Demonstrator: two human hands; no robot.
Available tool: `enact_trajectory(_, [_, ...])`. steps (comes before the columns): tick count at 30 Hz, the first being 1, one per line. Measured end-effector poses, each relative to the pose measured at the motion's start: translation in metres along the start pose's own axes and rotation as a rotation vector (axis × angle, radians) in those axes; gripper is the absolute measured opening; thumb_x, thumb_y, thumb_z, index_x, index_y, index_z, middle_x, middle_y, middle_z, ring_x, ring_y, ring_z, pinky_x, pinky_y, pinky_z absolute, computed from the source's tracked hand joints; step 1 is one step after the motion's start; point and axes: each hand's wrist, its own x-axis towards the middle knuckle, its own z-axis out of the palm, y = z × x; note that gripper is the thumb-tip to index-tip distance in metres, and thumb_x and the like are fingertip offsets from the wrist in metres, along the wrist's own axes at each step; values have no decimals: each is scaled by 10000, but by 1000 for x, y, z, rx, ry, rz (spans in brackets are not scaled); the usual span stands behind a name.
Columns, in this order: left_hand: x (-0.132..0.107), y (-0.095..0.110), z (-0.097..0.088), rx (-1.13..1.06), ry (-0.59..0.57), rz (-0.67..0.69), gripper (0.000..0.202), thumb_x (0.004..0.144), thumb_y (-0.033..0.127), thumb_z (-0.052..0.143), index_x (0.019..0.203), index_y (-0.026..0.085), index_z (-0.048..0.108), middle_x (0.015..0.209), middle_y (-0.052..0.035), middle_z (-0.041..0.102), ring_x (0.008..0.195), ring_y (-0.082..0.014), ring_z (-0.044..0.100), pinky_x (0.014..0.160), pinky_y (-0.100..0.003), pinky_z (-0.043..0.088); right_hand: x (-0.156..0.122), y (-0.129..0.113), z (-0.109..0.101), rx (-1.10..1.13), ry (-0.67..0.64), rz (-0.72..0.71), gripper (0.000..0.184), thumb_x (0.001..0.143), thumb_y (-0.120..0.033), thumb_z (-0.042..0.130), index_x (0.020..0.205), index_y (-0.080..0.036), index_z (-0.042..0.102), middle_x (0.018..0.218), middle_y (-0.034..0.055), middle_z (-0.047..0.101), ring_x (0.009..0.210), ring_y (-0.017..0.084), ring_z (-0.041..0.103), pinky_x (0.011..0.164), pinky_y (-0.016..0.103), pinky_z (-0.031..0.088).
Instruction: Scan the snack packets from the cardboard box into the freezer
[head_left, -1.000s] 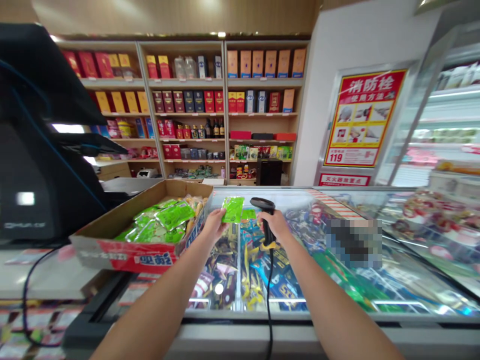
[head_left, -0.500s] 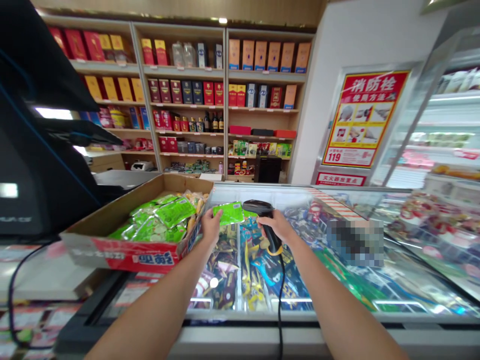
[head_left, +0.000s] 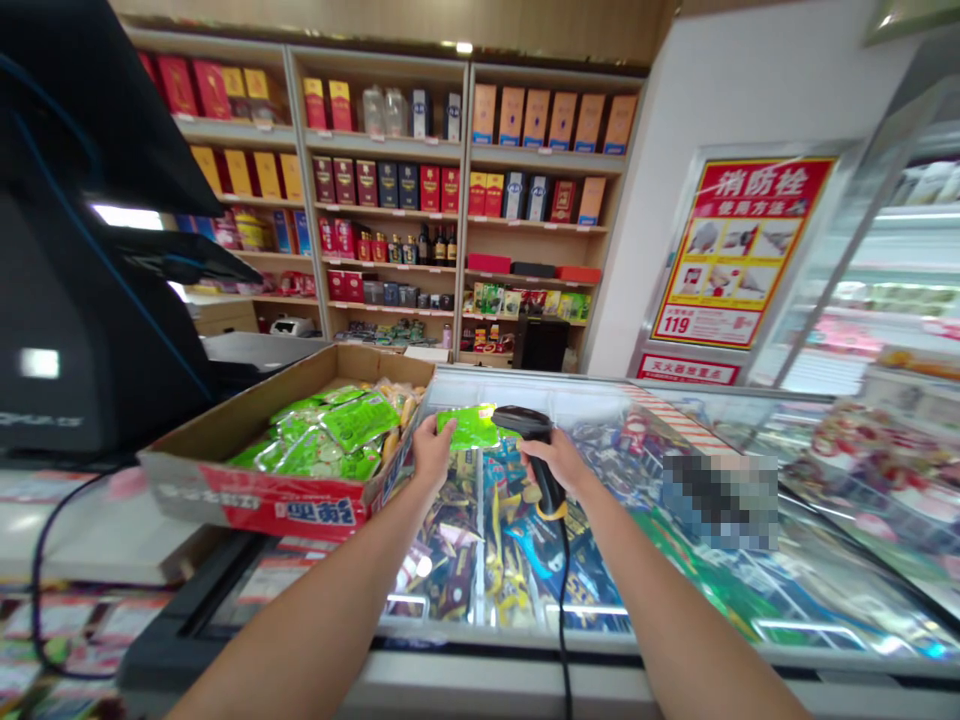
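Between thumb and fingers, my left hand pinches the edge of a flat green snack packet. My right hand is wrapped round the handle of a black barcode scanner, whose cable drops toward the front edge. The scanner's head points left, at the packet's right end, and from here I cannot tell whether they touch. Both hands are above the glass top of a chest freezer. Left of my left hand, an open cardboard box holds several similar green packets.
A black checkout terminal stands at the left. Wrapped frozen goods show through the freezer glass. Shelves of boxes and bottles line the back wall. A red and yellow fire-hydrant poster hangs at the right.
The whole view has shifted slightly, so things appear a little further right. The packet shows a different face, without the pale label patch near its corner. Both hands keep their holds.
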Motion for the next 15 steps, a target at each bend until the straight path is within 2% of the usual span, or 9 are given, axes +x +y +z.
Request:
enact_trajectory(10, [-1,5,0,-5,2,-2,354,552,395,777,755,128,665,625,5,634,586,-140,582,577,-246,447,-1,0,0,-8,-36,-54,255,646,-376,651,515,-170,579,386,26,560,334,147,513,379,260,424])
enact_trajectory(15, [0,1,1,-4,21,-5,370,553,402,756,787,131,661,646,3,640,608,-143,588,603,-252,456,4,4,-1,43,-9,-18,229,621,-374,667,573,-162,594,419,19,575,343,148,524,364,254,415])
